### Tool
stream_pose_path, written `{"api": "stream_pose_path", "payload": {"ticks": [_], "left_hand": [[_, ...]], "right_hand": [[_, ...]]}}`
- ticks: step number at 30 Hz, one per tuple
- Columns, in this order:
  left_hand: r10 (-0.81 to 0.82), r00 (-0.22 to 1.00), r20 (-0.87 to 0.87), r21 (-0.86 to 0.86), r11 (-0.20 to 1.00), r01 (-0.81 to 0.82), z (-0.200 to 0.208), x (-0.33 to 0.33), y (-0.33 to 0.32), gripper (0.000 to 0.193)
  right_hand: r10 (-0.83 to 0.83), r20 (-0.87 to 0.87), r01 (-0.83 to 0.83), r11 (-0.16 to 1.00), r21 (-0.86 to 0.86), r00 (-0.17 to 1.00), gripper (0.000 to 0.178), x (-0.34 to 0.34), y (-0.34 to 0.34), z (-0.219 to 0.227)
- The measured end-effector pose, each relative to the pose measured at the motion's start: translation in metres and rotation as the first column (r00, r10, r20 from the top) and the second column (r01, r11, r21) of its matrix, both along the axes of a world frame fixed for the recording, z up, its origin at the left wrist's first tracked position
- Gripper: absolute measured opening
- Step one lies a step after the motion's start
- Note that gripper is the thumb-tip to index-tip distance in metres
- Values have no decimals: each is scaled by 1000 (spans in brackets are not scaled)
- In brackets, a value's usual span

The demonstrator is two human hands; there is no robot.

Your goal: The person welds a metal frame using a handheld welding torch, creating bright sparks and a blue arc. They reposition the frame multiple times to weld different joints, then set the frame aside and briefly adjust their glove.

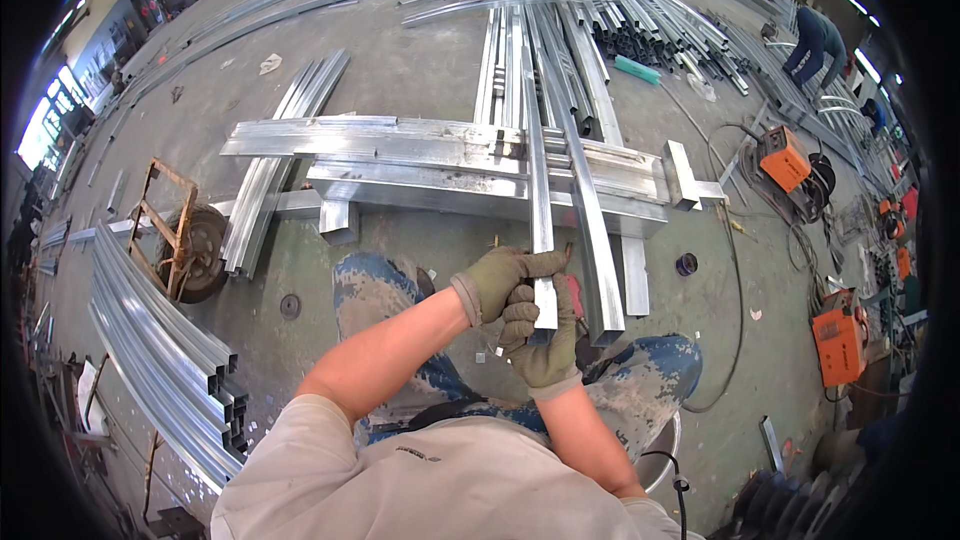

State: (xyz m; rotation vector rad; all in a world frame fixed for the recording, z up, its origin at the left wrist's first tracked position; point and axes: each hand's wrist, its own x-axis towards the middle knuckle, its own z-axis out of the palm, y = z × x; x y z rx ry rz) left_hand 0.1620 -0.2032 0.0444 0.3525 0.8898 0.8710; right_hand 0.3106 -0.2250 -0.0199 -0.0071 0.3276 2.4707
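Both of my hands wear olive work gloves. A long, shiny square metal tube (pixel 541 202) points away from me, its near end between my hands. My left hand (pixel 497 283) is closed on it from the left, with a finger or thumb laid across the top. Closer to the end, my right hand (pixel 548 350) wraps round the same tube, partly from below. Just right of it lies a second metal tube (pixel 597 250), apart from my fingers. Both tubes rest across a wide stack of metal profiles (pixel 420 175). Something red, mostly hidden, shows behind my right hand.
Curved-looking metal lengths (pixel 160 340) lie at left, near a wheeled cart (pixel 185 240). Orange machines (pixel 783 160) with cables stand at right. A large pile of tubes (pixel 670 30) spreads across the far floor. A co-worker (pixel 818 45) bends over at the far right.
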Motion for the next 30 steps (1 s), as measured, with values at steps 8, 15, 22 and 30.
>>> {"api": "stream_pose_path", "payload": {"ticks": [8,15,22,30], "left_hand": [[12,993,-115,10,1000,-10,0,2,25,27],[27,998,-59,-33,999,-28,-19,-6,68,26],[28,994,-105,-8,1000,-29,-25,-5,97,32],[144,983,-111,75,988,-136,-60,16,111,29]], "right_hand": [[-10,-14,10,1000,-4,1000,41,-4,25,-14],[-16,-61,20,998,65,998,43,-17,62,-17],[20,368,-104,972,210,930,59,-1,100,6],[-385,902,-153,897,415,195,51,58,45,27]]}}
